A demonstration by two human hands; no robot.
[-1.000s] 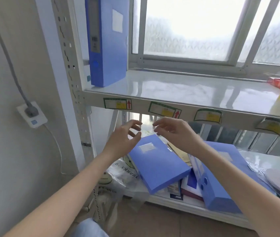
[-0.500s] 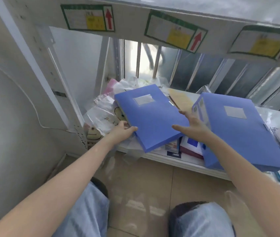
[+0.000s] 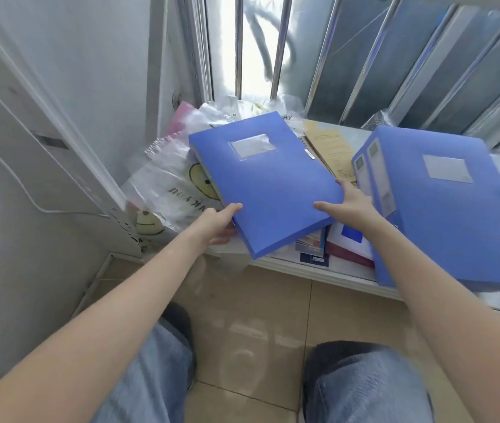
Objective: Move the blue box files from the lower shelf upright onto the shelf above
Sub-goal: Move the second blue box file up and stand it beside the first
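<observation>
Plastic, smooth and matte blue, makes up the slim box file [image 3: 265, 181] that lies flat on the clutter of the lower shelf [image 3: 328, 271]; it is a thin rectangular slab with a clear label pocket on its upper face. Its long axis runs from the near shelf edge toward the barred window, skewed so the near corner overhangs the shelf front and points toward the person's knees. Left hand [image 3: 216, 222] clamps the file's near left edge, thumb on top and fingers tucked beneath. Right hand [image 3: 348, 206] presses against the file's right edge with thumb laid on the top face; the grip there is closed around the edge, though how far the fingers reach under is hidden.

Right of the slim file, touching the right wrist, sits a thick blue stack [image 3: 444, 209]. Two spine labels show on its left side, so it counts as two box files lying one against the other, which makes three blue files on the shelf. Their long axis also runs front to back.

Left of the slim file and partly under it lie crinkled clear plastic bags [image 3: 169, 181] printed with yellow smiley faces. Behind it is a tan paper envelope [image 3: 331, 148]. Under its near corner are stacked booklets [image 3: 334, 245], their count unclear.
</observation>
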